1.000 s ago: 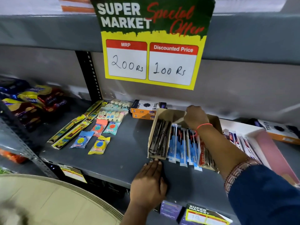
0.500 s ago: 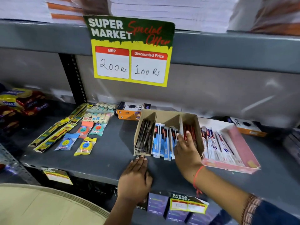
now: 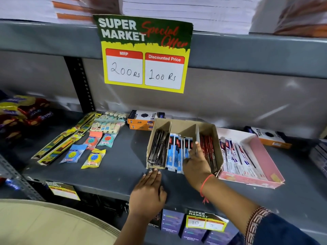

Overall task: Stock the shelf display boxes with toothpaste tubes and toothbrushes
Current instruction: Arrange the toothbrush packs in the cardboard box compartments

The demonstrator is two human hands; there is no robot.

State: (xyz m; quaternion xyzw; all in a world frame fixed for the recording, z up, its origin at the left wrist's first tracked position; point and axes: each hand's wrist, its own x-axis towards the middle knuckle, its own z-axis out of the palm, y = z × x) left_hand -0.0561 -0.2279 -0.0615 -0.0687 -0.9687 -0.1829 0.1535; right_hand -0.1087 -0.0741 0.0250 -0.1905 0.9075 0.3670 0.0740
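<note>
A green-and-yellow card sign point(image 3: 144, 53) reads "SUPER MARKET Special Offer", MRP 200 Rs, discounted price 100 Rs. Below it on the grey metal shelf point(image 3: 115, 167), a brown cardboard display box point(image 3: 184, 127) holds black, blue and red toothbrush packs point(image 3: 174, 152), long axes running front to back. The left hand point(image 3: 147, 193) lies flat and open, empty, fingertips at the box's front. The right hand point(image 3: 196, 161) rests loosely on the packs; its grip is hidden. The pink tray point(image 3: 265, 156) beside it holds toothpaste cartons point(image 3: 235, 152), their print unreadable.

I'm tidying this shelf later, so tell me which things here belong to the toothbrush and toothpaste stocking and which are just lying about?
Job: cardboard display box, blue toothbrush packs, pink toothpaste box, right hand, left hand.

Lying about: price sign, eraser packets, orange boxes.
</note>
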